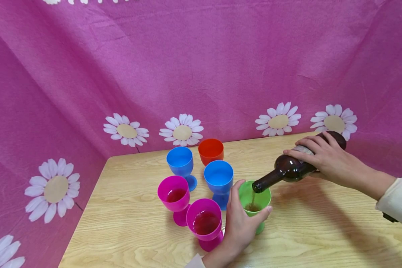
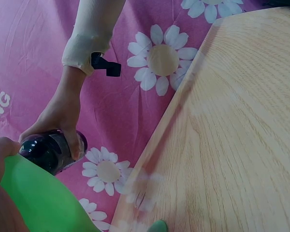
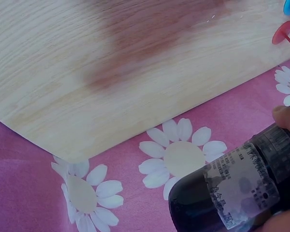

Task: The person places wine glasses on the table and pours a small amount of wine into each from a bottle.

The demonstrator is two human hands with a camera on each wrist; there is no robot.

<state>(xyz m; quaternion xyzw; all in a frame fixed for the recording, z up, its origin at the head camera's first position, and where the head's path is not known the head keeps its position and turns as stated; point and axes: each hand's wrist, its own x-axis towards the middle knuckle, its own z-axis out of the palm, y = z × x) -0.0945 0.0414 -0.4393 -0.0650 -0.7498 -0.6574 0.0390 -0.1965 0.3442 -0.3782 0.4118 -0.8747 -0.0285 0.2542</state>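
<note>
My right hand [image 1: 325, 158] grips a dark glass bottle [image 1: 294, 167] tilted down to the left, its mouth over a green goblet [image 1: 264, 195]. A thin stream runs from the bottle into the goblet, where some bubbly liquid [image 1: 252, 207] lies at the bottom. My left hand [image 1: 239, 223] holds the green goblet's bowl, thumb on the near side and fingers on the left. In the left wrist view the green goblet [image 2: 43, 198] fills the lower left corner. The right wrist view shows the bottle's base and pale printed label [image 3: 241, 186].
Left of the green goblet stand two pink goblets, a nearer one [image 1: 204, 238] and a farther one [image 1: 173, 205], both with red liquid. Behind them are two blue goblets [image 1: 218, 182] and a red-orange goblet [image 1: 211, 150]. A pink flowered cloth [image 1: 201, 74] hangs behind the wooden table [image 1: 120, 208].
</note>
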